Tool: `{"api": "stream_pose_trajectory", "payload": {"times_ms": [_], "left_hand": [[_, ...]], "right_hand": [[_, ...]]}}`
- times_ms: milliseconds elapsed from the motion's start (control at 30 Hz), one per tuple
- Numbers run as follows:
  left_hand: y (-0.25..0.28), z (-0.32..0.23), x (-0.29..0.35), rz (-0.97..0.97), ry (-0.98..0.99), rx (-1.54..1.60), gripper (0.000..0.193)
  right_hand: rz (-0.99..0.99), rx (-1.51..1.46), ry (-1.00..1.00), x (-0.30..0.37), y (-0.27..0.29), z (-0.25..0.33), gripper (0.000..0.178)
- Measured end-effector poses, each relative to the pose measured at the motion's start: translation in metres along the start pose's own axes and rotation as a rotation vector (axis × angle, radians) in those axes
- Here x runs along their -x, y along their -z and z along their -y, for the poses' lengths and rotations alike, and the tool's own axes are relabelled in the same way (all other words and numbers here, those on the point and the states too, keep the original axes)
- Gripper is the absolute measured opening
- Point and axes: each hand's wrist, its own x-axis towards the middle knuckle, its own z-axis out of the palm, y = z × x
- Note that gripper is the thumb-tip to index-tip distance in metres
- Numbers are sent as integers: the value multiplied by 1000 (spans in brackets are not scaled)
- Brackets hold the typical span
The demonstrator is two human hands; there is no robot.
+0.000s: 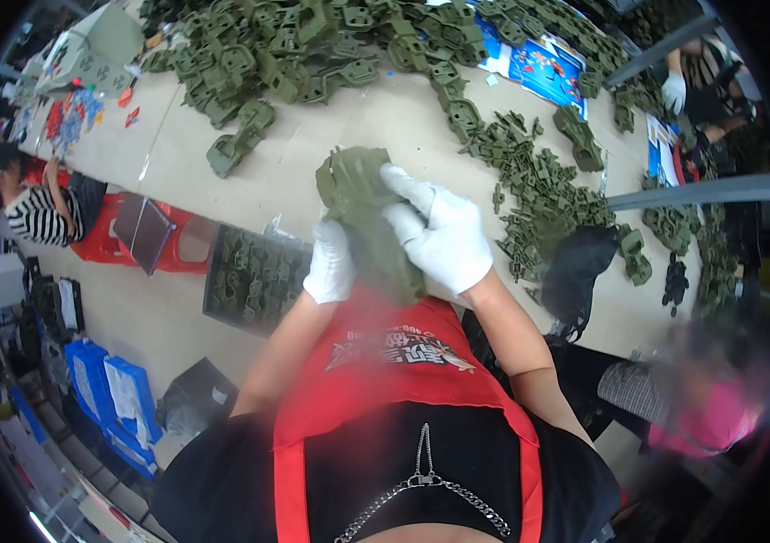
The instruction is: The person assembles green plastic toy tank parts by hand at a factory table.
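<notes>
Both my hands wear white gloves. Between them, above the near edge of the table, is an olive-green molded plastic shell (360,192), blurred toward its lower end. My left hand (331,261) is closed on its left side, the fingers partly hidden behind it. From the right, my right hand (444,231) grips the same shell, with thumb and fingers bent against its upper face and edge. A similar single green part (242,138) lies on the table just beyond, to the left.
A large heap of green plastic parts (285,54) covers the far table (168,136). Small green pieces (539,181) are piled at right, by a black bag (579,267). A crate of green parts (254,276) stands at left. Other people sit left and right; a metal bar (702,192) crosses at right.
</notes>
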Motion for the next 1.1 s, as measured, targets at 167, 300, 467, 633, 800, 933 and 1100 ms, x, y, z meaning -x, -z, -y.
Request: {"api": "stream_pose_trajectory", "payload": {"times_ms": [167, 300, 467, 633, 800, 933, 1100], "left_hand": [[-23, -1, -6, 121, 71, -7, 104], [-48, -6, -9, 147, 31, -207, 102], [-66, -13, -7, 166, 180, -32, 104], [-76, -20, -8, 181, 140, -85, 107], [-77, -33, -9, 140, 149, -91, 109], [-75, -26, -5, 173, 144, -122, 106], [-67, -9, -9, 196, 106, -52, 102]], "right_hand": [[-58, 130, -61, 11, 14, 0, 31], [-148, 171, -21, 15, 29, 3, 30], [-9, 94, -65, -7, 72, 7, 25], [96, 118, -58, -19, 86, 17, 27], [81, -53, -114, -18, 68, -4, 26], [-89, -52, 10, -6, 50, -13, 26], [136, -153, -260, -15, 71, 2, 28]]}}
